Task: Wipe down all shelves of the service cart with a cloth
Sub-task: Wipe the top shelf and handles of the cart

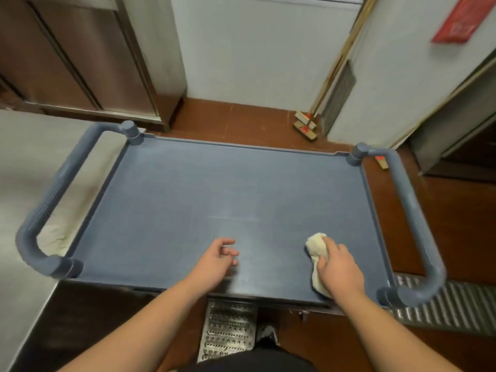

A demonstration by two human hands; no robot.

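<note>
I stand in a commercial kitchen's back area: brushed stainless-steel cabinet (80, 63), metal floor drain grate (451, 304), wooden-handled brooms (306, 127).

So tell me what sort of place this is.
Probably a commercial kitchen's back area: a blue-grey plastic service cart, a stainless-steel cabinet, a metal floor drain grate and brooms leaning in the corner.

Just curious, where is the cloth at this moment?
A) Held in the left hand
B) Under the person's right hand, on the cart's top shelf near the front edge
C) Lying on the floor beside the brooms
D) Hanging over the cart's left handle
B: the right hand grips the pale cloth against the blue top shelf near its front right corner, while the left hand holds nothing.
</note>
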